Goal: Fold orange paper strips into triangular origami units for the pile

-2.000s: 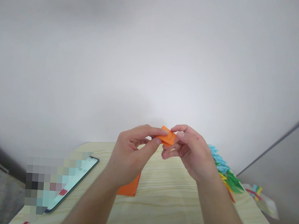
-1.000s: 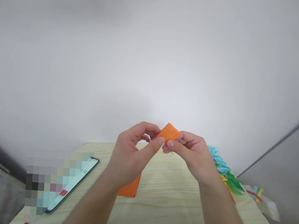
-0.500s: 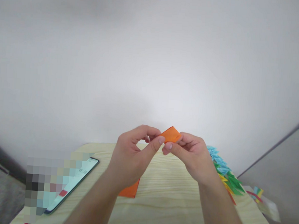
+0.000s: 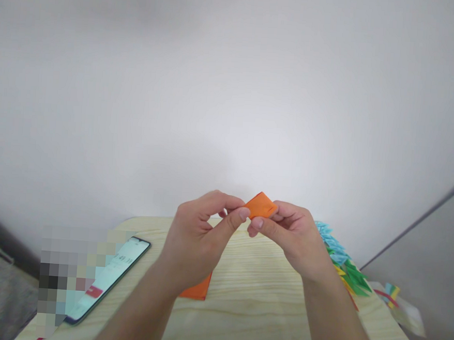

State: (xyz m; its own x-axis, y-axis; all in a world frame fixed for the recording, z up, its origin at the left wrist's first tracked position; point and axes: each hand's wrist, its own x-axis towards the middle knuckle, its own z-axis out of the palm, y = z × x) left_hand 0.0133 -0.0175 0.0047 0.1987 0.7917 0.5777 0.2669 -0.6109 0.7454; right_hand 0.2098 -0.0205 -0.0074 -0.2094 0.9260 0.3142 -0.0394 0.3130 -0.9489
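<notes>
A small folded piece of orange paper (image 4: pixel 261 205) is held up above the far part of the table, one corner pointing upward. My left hand (image 4: pixel 207 236) pinches its left corner between thumb and forefinger. On the other side, my right hand (image 4: pixel 294 234) grips the lower right edge, thumb in front and fingers behind. Under my left wrist lies another orange paper (image 4: pixel 199 291) on the tabletop, partly covered by the forearm.
A phone (image 4: pixel 114 276) with a lit screen lies at the left, partly pixelated. Along the right edge are folded paper pieces in blue (image 4: pixel 333 243), green (image 4: pixel 357 279) and yellow. Beyond that edge is a clear plastic bag (image 4: pixel 409 315). A white wall (image 4: pixel 232 98) stands behind the wooden table (image 4: pixel 255 317).
Both hands keep the same hold on the folded paper. The left hand has shifted very slightly to the left; otherwise little differs.
</notes>
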